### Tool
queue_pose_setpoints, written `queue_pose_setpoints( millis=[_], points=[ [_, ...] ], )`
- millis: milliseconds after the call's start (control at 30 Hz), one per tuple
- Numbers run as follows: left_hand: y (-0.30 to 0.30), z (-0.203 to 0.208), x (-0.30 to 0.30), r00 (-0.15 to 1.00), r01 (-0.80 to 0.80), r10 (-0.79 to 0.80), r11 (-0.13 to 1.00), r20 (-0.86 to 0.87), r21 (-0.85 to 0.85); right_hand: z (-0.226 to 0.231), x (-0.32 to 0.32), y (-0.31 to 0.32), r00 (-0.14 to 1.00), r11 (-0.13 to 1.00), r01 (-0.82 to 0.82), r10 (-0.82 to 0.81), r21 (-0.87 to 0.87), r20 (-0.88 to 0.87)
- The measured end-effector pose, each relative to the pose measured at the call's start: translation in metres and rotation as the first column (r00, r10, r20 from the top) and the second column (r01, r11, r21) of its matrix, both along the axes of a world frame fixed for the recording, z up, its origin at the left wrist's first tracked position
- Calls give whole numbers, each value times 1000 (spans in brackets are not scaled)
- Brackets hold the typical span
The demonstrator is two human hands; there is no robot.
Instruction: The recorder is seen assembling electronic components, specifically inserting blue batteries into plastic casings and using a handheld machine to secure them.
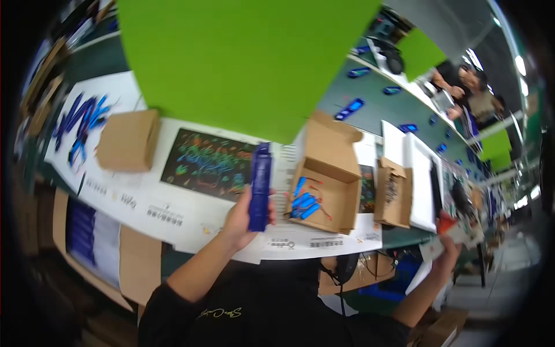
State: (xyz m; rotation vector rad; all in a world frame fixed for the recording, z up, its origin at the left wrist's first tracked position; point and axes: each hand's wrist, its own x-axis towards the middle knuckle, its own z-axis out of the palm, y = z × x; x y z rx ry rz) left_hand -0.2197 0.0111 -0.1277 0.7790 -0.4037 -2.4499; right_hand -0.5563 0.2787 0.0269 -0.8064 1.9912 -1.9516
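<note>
Upright over the white paper, a long, narrow dark blue plastic housing [261,185] is gripped by my left hand [238,222], fingers wrapped round its lower half. Far out to the right, my right hand [448,250] is closed on a blurred pale thing [459,234] with a red part; its kind is unclear. Just right of the housing stands an open cardboard box [329,194] with several blue battery packs [304,202] on red leads inside. Behind my left hand lies a dark mat [205,162] with a colourful printed pattern.
A closed cardboard box [128,140] and a heap of blue housings and batteries [81,121] lie at left. A green panel [243,63] rises behind. A smaller carton [394,194] of small parts stands at right. Blue devices [350,109] dot a green bench, where another person [457,84] works.
</note>
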Motion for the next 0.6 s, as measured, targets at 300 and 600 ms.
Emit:
queue_pose_setpoints(
  millis=[300,600],
  points=[
    [0,-19,5,998,48,-52,986,-21,-161,-14,124,-95,670,751,-652,634,-102,386],
    [-3,-13,1,997,71,-74,985,-12,-158,-31,144,-158,499,555,-826,647,92,576]
  ],
)
